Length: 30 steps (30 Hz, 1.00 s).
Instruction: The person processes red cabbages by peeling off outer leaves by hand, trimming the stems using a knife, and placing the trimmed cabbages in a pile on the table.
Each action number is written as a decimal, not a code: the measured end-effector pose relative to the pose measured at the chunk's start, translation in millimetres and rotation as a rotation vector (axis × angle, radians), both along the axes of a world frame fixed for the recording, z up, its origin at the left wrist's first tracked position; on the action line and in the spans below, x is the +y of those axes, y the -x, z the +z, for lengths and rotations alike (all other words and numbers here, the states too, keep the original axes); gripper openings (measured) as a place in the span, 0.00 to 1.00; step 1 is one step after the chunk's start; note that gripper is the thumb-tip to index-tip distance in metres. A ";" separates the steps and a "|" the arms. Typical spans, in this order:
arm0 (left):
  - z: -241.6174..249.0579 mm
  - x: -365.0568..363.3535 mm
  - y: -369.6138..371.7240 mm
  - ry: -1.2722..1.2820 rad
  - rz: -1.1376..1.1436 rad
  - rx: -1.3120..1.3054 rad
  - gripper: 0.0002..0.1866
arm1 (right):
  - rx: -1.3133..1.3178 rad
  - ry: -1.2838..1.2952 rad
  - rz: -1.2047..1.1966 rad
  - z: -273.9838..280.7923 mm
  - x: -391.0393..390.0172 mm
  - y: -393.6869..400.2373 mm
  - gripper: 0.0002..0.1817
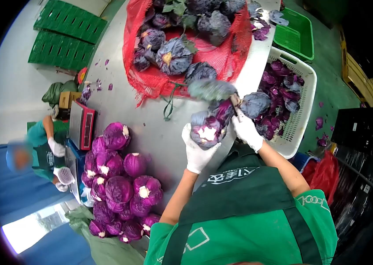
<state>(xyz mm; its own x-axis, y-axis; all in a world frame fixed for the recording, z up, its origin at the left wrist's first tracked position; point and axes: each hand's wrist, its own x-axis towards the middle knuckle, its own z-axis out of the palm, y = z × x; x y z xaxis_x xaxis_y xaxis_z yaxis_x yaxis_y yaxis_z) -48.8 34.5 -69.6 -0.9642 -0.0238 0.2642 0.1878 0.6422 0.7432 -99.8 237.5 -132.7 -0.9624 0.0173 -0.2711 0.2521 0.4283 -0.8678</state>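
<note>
In my gloved left hand [198, 152] rests a red cabbage [207, 131], its pale cut stem end facing up. My gloved right hand [247, 129] is closed on dull outer cabbage leaves [256, 105] at the cabbage's right side. One large grey-green leaf [210, 89] by that hand is smeared by motion. The right fingertips are partly hidden behind the leaves. Beyond both hands, a red mesh sack [213, 57] lies open with several untrimmed cabbages [174, 56] in it.
Trimmed purple cabbages [119, 190] are piled on the metal table [151, 132] at left. A white crate [308, 99] of leaves stands at right, near a green crate [299, 33]. Another gloved person [41, 150] works beside a red-framed scale [87, 128].
</note>
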 end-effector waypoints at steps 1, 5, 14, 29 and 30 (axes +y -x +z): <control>3.2 -7.0 2.7 0.036 -0.048 -0.063 0.61 | 0.000 0.109 -0.062 -28.4 2.7 -0.7 0.29; 10.1 -7.9 -1.1 0.074 0.087 -0.100 0.60 | -0.132 0.583 -0.469 -16.7 48.1 23.4 0.18; 14.2 47.7 22.7 -0.073 0.241 -0.088 0.57 | 0.156 0.279 -0.152 66.8 35.0 3.9 0.27; 48.3 33.2 39.1 0.059 -0.150 0.004 0.51 | 0.145 0.148 -0.061 82.1 17.0 -13.7 0.11; 44.3 33.6 38.0 0.053 -0.152 0.001 0.51 | 0.196 0.061 0.015 76.5 17.2 -20.0 0.12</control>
